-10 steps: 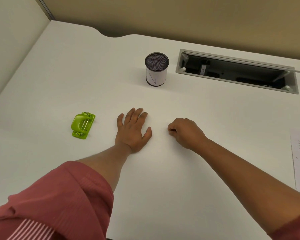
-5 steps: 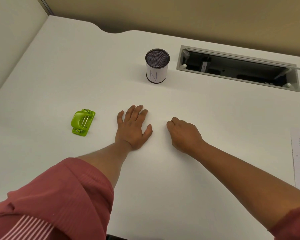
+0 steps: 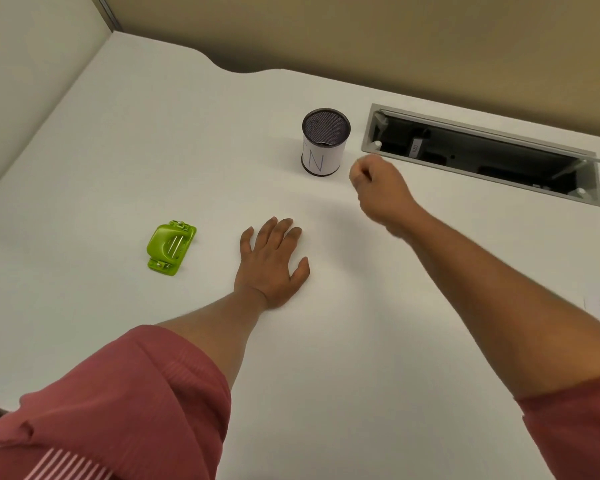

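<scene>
Mesh cup (image 3: 325, 147) is standing upright, inside too dim to tell. Right hand (image 3: 378, 188) is hovering just beside it, curled tight; left hand (image 3: 272, 265) is lying flat, fingers straight, on the surface (image 3: 153, 133).

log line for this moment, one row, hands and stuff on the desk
left hand flat on desk | right hand curled beside mesh cup, nothing visibly held | green hole punch untouched

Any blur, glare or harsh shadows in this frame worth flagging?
Head view: the right hand is smeared by motion blur beside the mesh cup; the left hand, flat on the desk, is sharper; lighting soft and even, shadows faint, no glare.
</scene>
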{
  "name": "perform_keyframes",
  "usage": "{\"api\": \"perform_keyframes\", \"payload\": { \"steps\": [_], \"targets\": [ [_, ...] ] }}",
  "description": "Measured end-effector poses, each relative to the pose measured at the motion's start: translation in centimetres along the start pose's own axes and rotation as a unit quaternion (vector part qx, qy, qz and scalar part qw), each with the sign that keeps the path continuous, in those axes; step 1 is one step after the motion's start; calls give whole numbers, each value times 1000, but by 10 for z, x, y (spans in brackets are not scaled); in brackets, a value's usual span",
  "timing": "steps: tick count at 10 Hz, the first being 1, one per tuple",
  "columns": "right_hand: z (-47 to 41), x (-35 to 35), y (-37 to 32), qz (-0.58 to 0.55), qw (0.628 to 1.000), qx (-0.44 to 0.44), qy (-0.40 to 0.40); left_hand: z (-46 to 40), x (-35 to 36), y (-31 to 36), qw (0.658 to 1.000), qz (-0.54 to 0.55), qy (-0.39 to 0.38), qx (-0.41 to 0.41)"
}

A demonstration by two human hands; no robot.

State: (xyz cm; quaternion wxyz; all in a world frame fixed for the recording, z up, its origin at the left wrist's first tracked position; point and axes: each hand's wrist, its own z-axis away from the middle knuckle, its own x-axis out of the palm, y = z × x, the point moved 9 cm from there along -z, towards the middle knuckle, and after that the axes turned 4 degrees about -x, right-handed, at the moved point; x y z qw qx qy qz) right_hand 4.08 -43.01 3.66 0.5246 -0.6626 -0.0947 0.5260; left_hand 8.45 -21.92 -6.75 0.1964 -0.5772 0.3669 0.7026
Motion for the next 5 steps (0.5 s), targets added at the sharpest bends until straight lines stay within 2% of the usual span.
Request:
{"api": "perform_keyframes", "payload": {
  "steps": [2,5],
  "targets": [
    [-66,-13,-36,7,999,-27,34,0,1,0,1000,-2,0,4],
    [-101,-7,-43,100,992,-46,59,-1,-4,1,1000,5,15,8]
  ]
}}
